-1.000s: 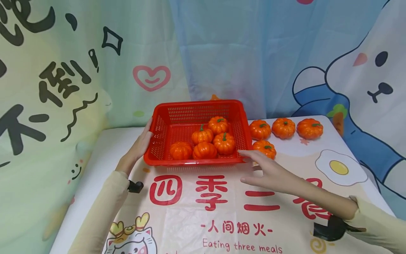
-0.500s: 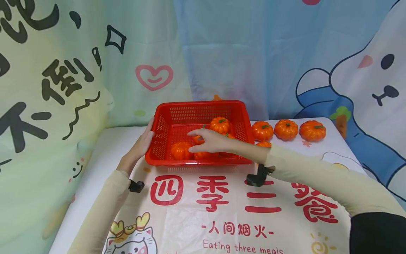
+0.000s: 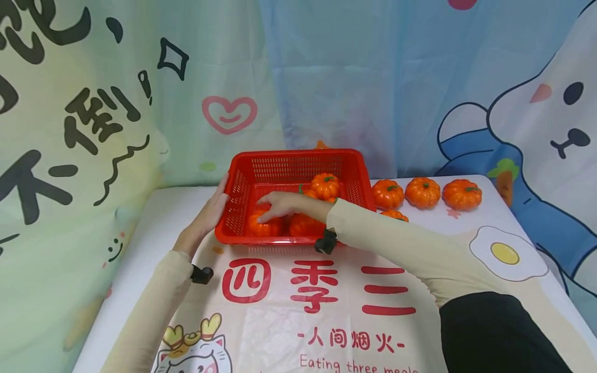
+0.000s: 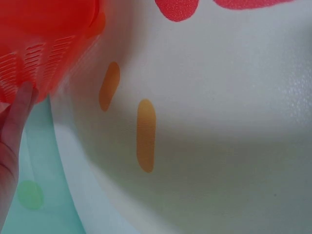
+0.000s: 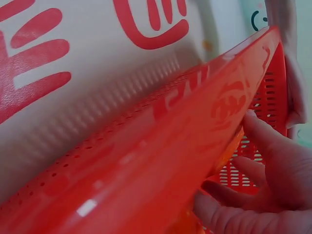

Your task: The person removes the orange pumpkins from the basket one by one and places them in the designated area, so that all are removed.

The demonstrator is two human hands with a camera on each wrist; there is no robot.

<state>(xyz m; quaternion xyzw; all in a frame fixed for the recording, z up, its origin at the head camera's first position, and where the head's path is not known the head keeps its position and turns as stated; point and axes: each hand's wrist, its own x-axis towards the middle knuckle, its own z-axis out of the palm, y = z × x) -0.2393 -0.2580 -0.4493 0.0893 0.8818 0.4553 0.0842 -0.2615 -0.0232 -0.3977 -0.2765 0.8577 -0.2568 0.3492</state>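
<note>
My right hand (image 3: 281, 203) reaches into the red plastic basket (image 3: 298, 159), over the small orange pumpkin (image 3: 264, 227) at its front left. Thumb and fingers are spread about that pumpkin; the basket's front rim hides part of the contact in the right wrist view, where the hand (image 5: 282, 170) shows behind the rim. At the basket's left side, my left hand (image 3: 210, 211) rests flat on the outer wall with its fingers straight. In the left wrist view, one finger (image 4: 20, 109) touches the slotted wall. Several pumpkins lie in the basket, some partly covered by my right hand and forearm.
Right of the basket, several more pumpkins (image 3: 422, 193) stand on the table, one partly behind my right sleeve. A printed cloth (image 3: 280, 321) covers the tabletop (image 3: 186, 194). Behind the basket hangs a patterned curtain (image 3: 336, 77).
My right hand has moved left from beside the basket's front right corner to inside it, over the front-left pumpkin. The left hand stays at the basket's side.
</note>
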